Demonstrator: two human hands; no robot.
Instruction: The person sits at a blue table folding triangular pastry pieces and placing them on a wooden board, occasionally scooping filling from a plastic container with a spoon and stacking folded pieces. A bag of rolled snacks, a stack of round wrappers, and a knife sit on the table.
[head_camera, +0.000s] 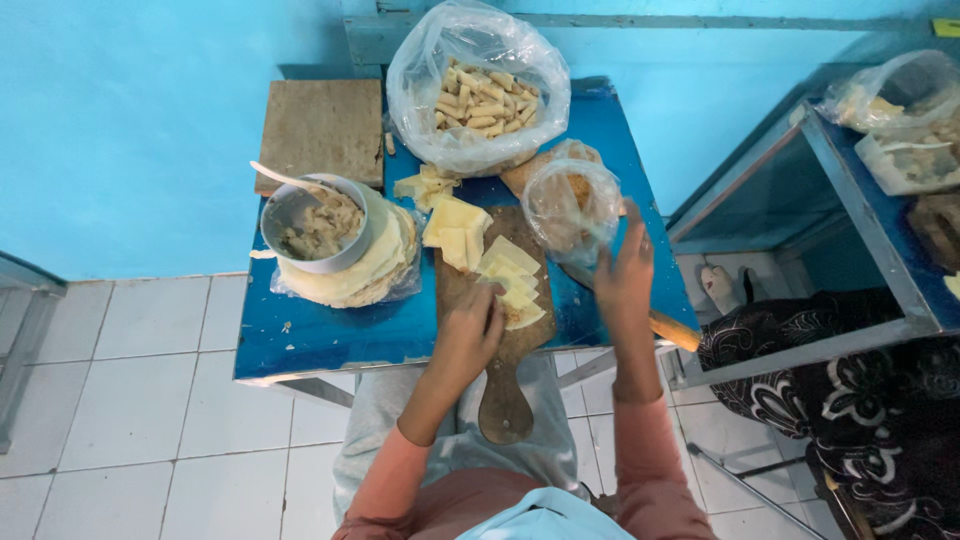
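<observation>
A: What are the person's hands doing?

B: The left hand (470, 325) is curled down onto the pale cut dough pieces (512, 283) on the wooden paddle board (503, 395), fingertips pinching or pressing the nearest piece. The right hand (625, 275) is lifted just beside the board with fingers spread and nothing in it, close to a small clear bag (572, 205).

A: Why does the board sit like that?

B: Its handle hangs off the near edge of the blue counter (330, 335) toward the person's lap, so the dough lies right under the hands. A wooden handle (672, 330), perhaps a rolling pin, pokes out under the right wrist.

A: And further out?

B: To the left, a metal bowl of filling (313, 225) with a spoon rests on a stack of flat wrappers (365, 275). At the back stands a big clear bag of finished rolls (480, 95), with a bare wooden board (322, 130) beside it. All are within reach, though apart from both hands.
</observation>
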